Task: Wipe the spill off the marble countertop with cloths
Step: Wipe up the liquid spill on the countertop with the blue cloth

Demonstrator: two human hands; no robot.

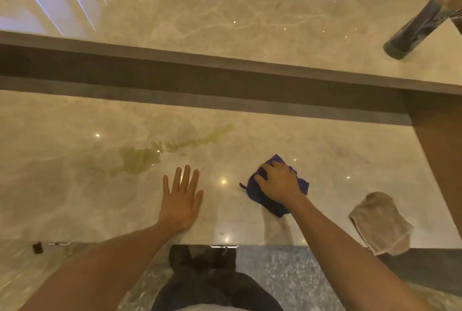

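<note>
While soft and limp, likely gathers easily under the palm: blue cloth [272, 192], bunched lower right of centre on the marble surface [75, 198], long axis upper-left to lower-right, gripped by curled right hand [278, 180] fingers. Left hand [181, 200] flat, fingers straight, holding nothing; yellowish spill [150, 155] left of centre, untouched.

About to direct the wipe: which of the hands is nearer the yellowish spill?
Left. The left hand lies flat just below the spill, nearly touching it. The right hand presses the blue cloth farther off to the right.
</note>
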